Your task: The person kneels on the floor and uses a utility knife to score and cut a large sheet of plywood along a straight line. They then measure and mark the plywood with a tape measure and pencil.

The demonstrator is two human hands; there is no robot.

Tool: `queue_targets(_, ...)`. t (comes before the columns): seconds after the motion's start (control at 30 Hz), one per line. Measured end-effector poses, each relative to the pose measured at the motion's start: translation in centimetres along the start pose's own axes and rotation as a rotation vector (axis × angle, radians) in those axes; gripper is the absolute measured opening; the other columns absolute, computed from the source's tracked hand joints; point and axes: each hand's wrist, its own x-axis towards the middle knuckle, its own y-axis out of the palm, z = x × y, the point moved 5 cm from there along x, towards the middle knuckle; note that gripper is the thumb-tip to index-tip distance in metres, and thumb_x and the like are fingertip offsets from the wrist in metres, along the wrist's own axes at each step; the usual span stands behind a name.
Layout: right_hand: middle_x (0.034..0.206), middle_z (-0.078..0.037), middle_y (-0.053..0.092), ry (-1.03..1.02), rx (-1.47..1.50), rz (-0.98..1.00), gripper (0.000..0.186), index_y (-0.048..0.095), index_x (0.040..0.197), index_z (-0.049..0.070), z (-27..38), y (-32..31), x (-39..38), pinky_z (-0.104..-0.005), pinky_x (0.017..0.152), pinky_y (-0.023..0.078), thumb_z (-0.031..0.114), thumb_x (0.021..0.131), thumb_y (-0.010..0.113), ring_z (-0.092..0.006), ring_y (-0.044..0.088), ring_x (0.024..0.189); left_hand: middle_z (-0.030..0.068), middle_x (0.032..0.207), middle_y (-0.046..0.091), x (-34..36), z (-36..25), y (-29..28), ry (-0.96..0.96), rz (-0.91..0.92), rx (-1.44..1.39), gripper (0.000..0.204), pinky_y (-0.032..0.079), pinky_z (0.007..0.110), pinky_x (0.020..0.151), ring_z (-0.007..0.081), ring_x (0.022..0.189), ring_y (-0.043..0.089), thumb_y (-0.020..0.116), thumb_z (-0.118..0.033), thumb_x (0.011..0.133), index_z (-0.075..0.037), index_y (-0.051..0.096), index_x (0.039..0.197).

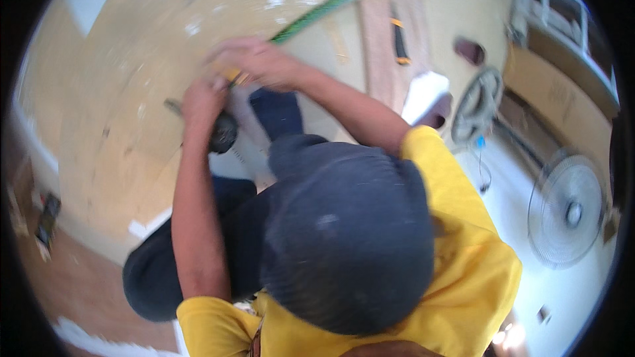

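Observation:
My left hand (205, 97) is closed, its fingers curled round something I cannot make out. Close beside it, my right hand (259, 63) is bent over toward it and smeared by motion. A small yellow-orange thing with a dark part (237, 78) shows between the two hands; its kind is unclear. From behind the right hand a long green strip (344, 0) runs away to the upper right. Below the left hand sits a round black object (223, 133), partly covered by my left forearm. A short greyish piece (173, 106) shows to the left of that wrist.
A black and orange hand tool (400, 43) lies on a brown plank (377, 59) at the right. Beyond it are a dark slipper (469, 51), a standing fan (565, 211) and a long cardboard box (562, 102). My dark cap (350, 238) covers the lower middle.

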Motion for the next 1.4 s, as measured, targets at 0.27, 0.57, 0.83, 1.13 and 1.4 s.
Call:
queue_targets(0.27, 0.087, -0.009, 0.068, 0.035, 0.871, 0.062, 0.021, 0.067, 0.110, 0.000, -3.0, 2.2, -0.8, -0.0288, 0.072, 0.054, 0.008, 0.094, 0.057, -0.0137, 0.066, 0.077, 0.0244, 0.091, 0.069, -0.1, -0.3, -0.2, 0.356, -0.324, -0.234, 0.026, 0.053, 0.049, 0.078, 0.0423, 0.089, 0.068, 0.065, -0.026, 0.086, -0.002, 0.070, 0.093)
queue_targets(0.57, 0.075, -0.006, 0.063, -0.044, 0.031, -0.154, 0.036, 0.066, 0.102, 0.000, -3.3, -1.3, 1.1, -0.0273, 0.068, 0.052, 0.032, 0.103, 0.050, -0.0117, 0.060, 0.062, 0.0257, 0.086, 0.070, 0.7, -0.9, -0.9, -0.081, -0.115, -0.044, 0.056, 0.052, 0.049, 0.078, 0.0411, 0.087, 0.069, 0.065, -0.054, 0.085, 0.001, 0.074, 0.086)
queue_targets(0.83, 0.074, -0.011, 0.068, -0.062, -0.197, -0.234, 0.040, 0.072, 0.091, 0.003, -3.3, -2.4, 0.6, -0.0350, 0.067, 0.052, 0.038, 0.095, 0.052, -0.0174, 0.065, 0.072, 0.0277, 0.078, 0.068, 0.6, -0.5, 0.3, 0.028, -0.138, -0.018, 0.058, 0.051, 0.049, 0.076, 0.0410, 0.078, 0.069, 0.065, -0.051, 0.086, 0.006, 0.072, 0.082)
queue_targets(1.13, 0.076, -0.004, 0.065, -0.119, -0.604, -0.252, 0.019, 0.068, 0.093, 0.001, -3.1, -2.3, 1.5, -0.0277, 0.066, 0.049, 0.020, 0.090, 0.068, -0.0095, 0.058, 0.072, 0.0282, 0.103, 0.069, -1.8, -0.3, -1.8, -0.107, -0.123, -0.190, 0.045, 0.054, 0.047, 0.087, 0.0420, 0.102, 0.067, 0.069, -0.038, 0.084, 0.003, 0.072, 0.101)
queue_targets(1.4, 0.075, -0.006, 0.068, -0.048, -0.753, -0.126, 0.022, 0.068, 0.089, 0.001, -2.9, -2.6, 1.5, -0.0280, 0.065, 0.050, 0.023, 0.087, 0.073, -0.0116, 0.061, 0.068, 0.0294, 0.101, 0.069, -2.5, -1.0, -2.2, -0.120, -0.114, -0.274, 0.041, 0.054, 0.046, 0.087, 0.0421, 0.099, 0.068, 0.069, -0.033, 0.085, 0.006, 0.071, 0.099)
